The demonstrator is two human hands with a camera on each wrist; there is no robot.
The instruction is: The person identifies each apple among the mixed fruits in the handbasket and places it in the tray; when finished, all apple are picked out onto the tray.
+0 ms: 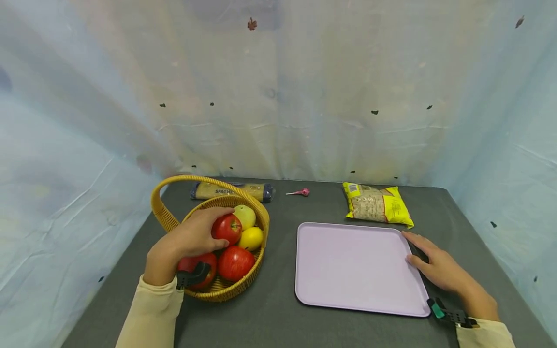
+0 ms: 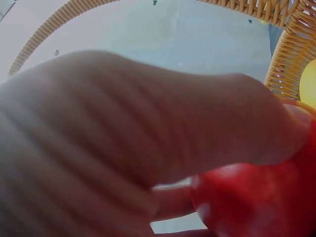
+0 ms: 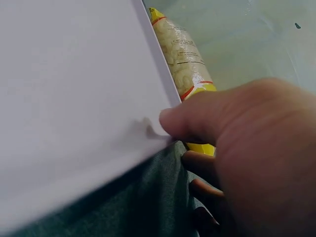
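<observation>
My left hand (image 1: 196,234) reaches into a yellow wicker basket (image 1: 264,212) and grips a red apple (image 1: 227,229) between thumb and fingers. In the left wrist view the thumb presses on the glossy apple (image 2: 252,197), and part of the fingers is hidden behind it. Two more red apples, one of them the front apple (image 1: 236,264), lie in the basket with a yellow lemon (image 1: 251,239) and a pale green fruit (image 1: 245,216). On the right, my right hand (image 1: 446,268) rests at the edge of a pale lilac tray (image 1: 359,268), its thumb touching the rim and its fingers loosely bent outside.
Behind the tray lies a yellow bag (image 1: 377,204) with a clear middle. A pink lollipop (image 1: 305,192) lies near the back edge of the dark table (image 1: 278,309). Behind the basket is a spaghetti packet (image 1: 261,192). The basket's tall handle (image 1: 167,215) arches over the left forearm's side.
</observation>
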